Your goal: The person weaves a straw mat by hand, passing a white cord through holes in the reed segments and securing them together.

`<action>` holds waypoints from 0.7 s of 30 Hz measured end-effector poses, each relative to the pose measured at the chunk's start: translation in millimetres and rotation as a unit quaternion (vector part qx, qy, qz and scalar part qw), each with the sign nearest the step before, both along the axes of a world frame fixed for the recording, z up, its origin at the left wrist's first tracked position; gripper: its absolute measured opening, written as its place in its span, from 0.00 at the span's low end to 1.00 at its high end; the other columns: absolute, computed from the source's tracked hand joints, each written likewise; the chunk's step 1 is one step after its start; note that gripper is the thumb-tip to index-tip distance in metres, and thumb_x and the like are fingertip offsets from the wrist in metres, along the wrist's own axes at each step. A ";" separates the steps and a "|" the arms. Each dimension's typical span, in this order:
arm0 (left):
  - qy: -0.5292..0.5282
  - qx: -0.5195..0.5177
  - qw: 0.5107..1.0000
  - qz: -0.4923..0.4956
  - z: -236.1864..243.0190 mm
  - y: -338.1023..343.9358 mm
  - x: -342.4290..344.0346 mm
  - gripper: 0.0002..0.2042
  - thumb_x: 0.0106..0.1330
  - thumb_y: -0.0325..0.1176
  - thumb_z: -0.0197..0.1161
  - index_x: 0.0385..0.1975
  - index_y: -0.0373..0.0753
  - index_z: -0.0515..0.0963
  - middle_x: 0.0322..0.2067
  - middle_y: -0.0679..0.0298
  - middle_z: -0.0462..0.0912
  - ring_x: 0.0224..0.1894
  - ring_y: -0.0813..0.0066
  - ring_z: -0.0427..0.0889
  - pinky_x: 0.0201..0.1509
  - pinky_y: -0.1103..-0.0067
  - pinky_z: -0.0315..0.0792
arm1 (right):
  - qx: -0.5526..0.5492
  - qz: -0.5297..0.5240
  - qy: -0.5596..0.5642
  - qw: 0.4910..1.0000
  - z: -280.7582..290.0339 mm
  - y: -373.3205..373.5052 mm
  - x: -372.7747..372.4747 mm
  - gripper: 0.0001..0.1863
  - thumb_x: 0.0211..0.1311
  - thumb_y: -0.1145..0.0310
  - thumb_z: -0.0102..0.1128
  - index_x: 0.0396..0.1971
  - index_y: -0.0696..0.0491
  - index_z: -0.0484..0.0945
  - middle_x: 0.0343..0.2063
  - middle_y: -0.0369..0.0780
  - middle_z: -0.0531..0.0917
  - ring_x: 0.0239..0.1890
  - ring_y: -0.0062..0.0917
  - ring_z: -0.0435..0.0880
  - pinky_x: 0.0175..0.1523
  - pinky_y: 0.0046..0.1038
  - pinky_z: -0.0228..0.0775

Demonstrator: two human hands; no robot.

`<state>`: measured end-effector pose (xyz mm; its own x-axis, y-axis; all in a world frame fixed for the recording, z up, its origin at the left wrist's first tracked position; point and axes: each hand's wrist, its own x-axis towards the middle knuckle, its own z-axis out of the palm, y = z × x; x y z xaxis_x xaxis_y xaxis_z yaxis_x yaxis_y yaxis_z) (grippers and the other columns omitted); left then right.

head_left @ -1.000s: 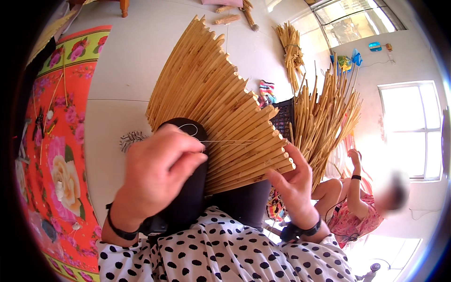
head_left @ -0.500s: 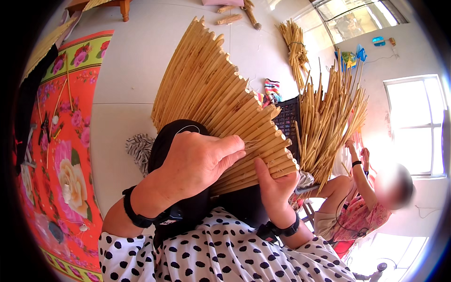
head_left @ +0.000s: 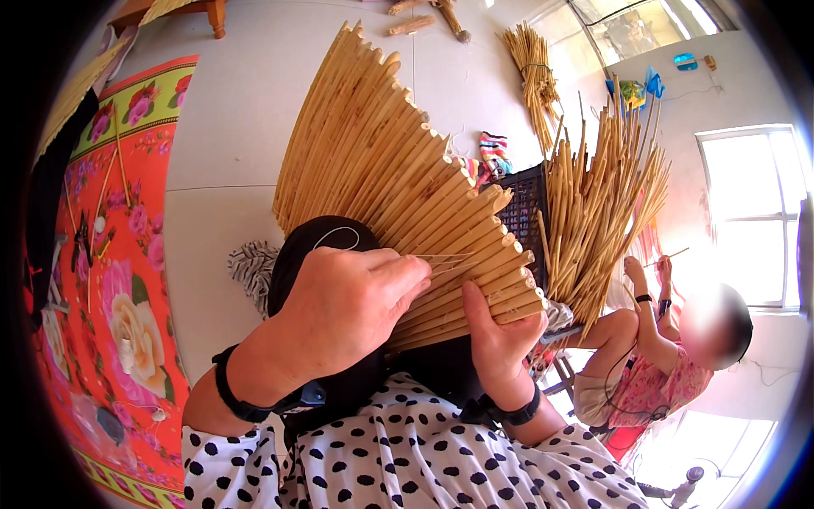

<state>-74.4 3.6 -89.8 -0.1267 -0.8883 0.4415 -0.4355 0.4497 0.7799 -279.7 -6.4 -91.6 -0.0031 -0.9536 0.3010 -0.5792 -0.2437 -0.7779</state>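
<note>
- A stick mat (head_left: 373, 161) is laid over the knees (head_left: 309, 254), in the middle, with its stick ends lined up along a jagged edge
- A thin thread (head_left: 449, 255) is pinched by the left hand (head_left: 335, 293), with the thumb and finger pressed together just over the mat
- A loop of the thread is seen over the black knee, next to that hand
- The near corner of the mat is gripped by the right hand (head_left: 502, 343), with the thumb on top and the fingers partly hidden
- A black crate (head_left: 521, 199) with holes in its side is seen just past the mat
- Lots of long sticks (head_left: 585, 220) are bunched up at the crate, but their low ends are hidden, so it cannot be told if all are in it
- More sticks are tied in a bundle (head_left: 532, 72) on the floor
- A stripy cloth (head_left: 494, 153) is left near the crate
- A clear bag (head_left: 97, 424) is laid on the red cloth (head_left: 161, 212), and something dark is seen in or on it
- A thin stick (head_left: 676, 254) is held by another person (head_left: 649, 382) at the right
</note>
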 end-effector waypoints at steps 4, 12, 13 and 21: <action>0.000 -0.023 1.000 0.005 3.7 -0.2 -2.3 0.08 0.54 0.22 0.68 0.35 0.36 0.82 0.20 0.61 0.79 0.20 0.64 0.79 0.22 0.75 0.72 | 0.012 -0.006 -0.006 1.000 1.1 1.7 2.0 0.17 0.43 0.76 0.74 0.35 0.63 0.78 0.32 0.43 0.82 0.31 0.28 0.81 0.40 0.26 0.73; -0.043 -0.035 0.998 0.004 5.6 0.1 -2.8 0.11 0.53 0.22 0.68 0.37 0.36 0.83 0.17 0.63 0.75 0.17 0.65 0.76 0.20 0.74 0.70 | 0.009 -0.023 -0.020 0.999 -0.9 4.4 4.4 0.15 0.43 0.76 0.74 0.33 0.61 0.80 0.31 0.43 0.83 0.30 0.28 0.82 0.40 0.26 0.74; -0.045 -0.035 0.998 0.004 5.5 0.2 -2.6 0.11 0.53 0.22 0.68 0.37 0.36 0.83 0.17 0.63 0.75 0.18 0.65 0.76 0.20 0.74 0.70 | 0.006 -0.022 -0.014 1.000 -1.3 4.3 4.1 0.15 0.43 0.76 0.74 0.32 0.61 0.80 0.31 0.43 0.83 0.30 0.28 0.82 0.40 0.26 0.74; -0.071 -0.037 0.997 -0.006 5.4 -1.4 -3.0 0.11 0.53 0.21 0.68 0.37 0.36 0.82 0.18 0.63 0.74 0.18 0.65 0.76 0.20 0.74 0.69 | 0.003 -0.022 -0.007 1.000 0.4 4.5 6.0 0.14 0.43 0.75 0.75 0.31 0.60 0.81 0.31 0.43 0.84 0.31 0.31 0.84 0.40 0.27 0.75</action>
